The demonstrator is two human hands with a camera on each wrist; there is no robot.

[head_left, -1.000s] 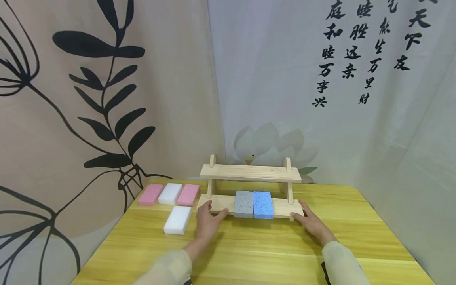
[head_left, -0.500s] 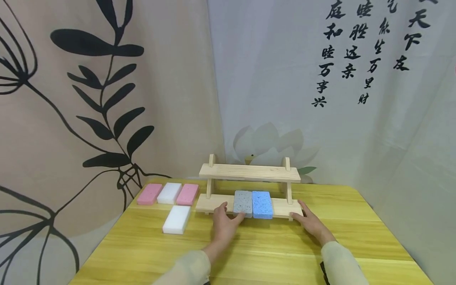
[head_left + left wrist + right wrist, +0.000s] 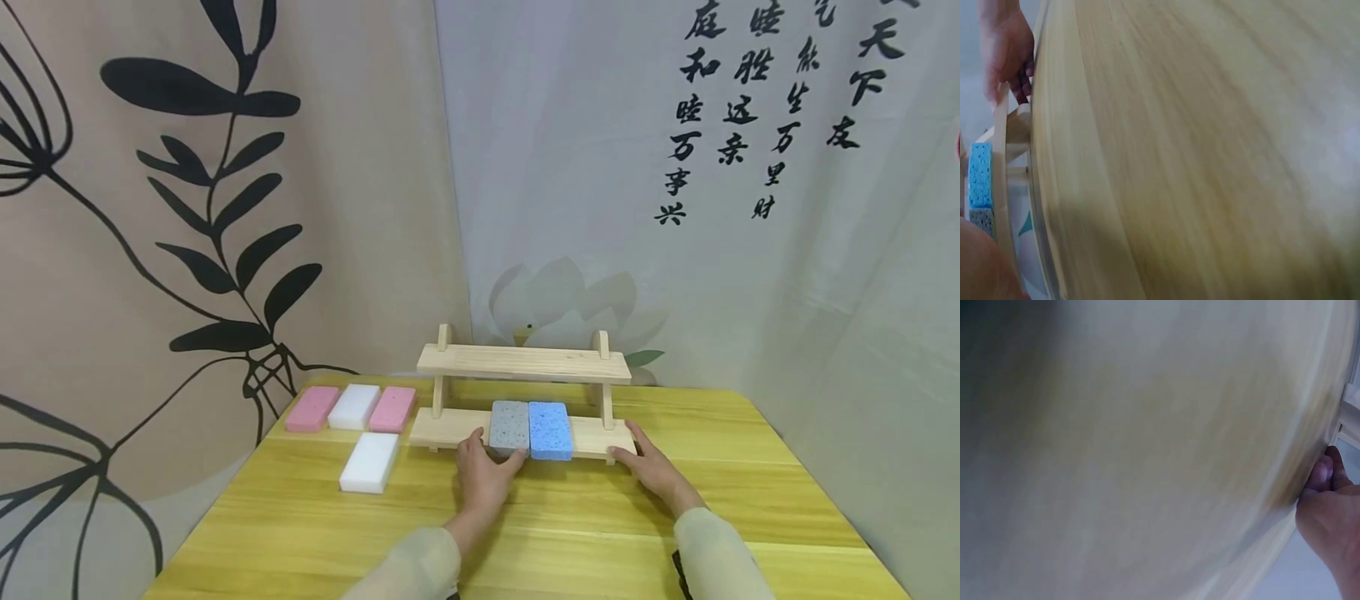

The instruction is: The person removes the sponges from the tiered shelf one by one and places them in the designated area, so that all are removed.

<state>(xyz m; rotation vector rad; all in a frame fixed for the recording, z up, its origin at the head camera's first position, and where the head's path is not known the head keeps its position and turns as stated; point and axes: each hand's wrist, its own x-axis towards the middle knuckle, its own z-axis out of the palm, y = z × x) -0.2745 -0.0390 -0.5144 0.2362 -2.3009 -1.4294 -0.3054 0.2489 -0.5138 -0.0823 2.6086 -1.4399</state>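
Note:
A grey sponge (image 3: 509,425) and a blue sponge (image 3: 551,431) lie side by side on the lower board of a two-tier wooden shelf (image 3: 525,361). My left hand (image 3: 486,477) grips the grey sponge at its front end, fingers at the left side and thumb at the front right corner. At the shelf's right end, my right hand (image 3: 660,475) holds the lower board, thumb in front and fingers at the side. The left wrist view shows the blue sponge (image 3: 980,175) beyond my left hand (image 3: 985,265). In the right wrist view, my right hand (image 3: 1329,512) has curled fingers.
Left of the shelf on the wooden table (image 3: 600,533) lie two pink sponges (image 3: 312,408) (image 3: 393,409) and two white sponges (image 3: 355,407) (image 3: 370,462). Behind the table hangs a printed curtain (image 3: 360,208).
My left hand has moved right along the lower board, from its left end to the grey sponge. The right hand stays at the shelf's right end.

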